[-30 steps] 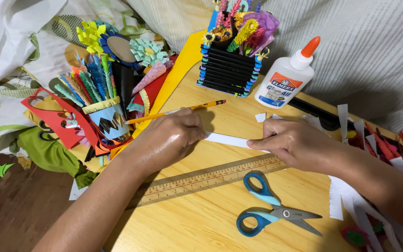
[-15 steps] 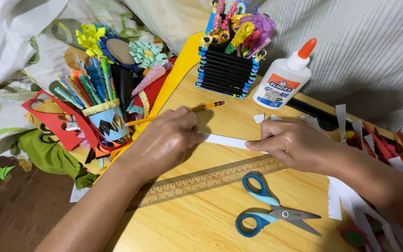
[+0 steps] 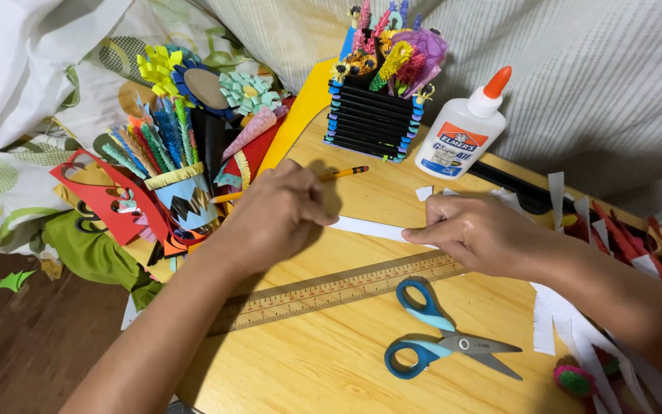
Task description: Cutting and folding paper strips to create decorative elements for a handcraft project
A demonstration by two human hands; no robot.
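Head view: left hand (image 3: 277, 215) and right hand (image 3: 484, 234) have barely shifted, fingers still closed, pinching the narrow white paper strip (image 3: 369, 228) flat on the wooden bench (image 3: 331, 360) between them, beyond the ruler (image 3: 331, 290).

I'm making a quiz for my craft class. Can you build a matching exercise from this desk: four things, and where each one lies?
Things:
1. scissors
2. glue bottle
3. ruler
4. paper strip

Places:
A. held between the left hand and right hand
B. upright beside the black holder
C. nearest the camera, handles blue
D. flat, just below both hands

Pairs: 1-C, 2-B, 3-D, 4-A
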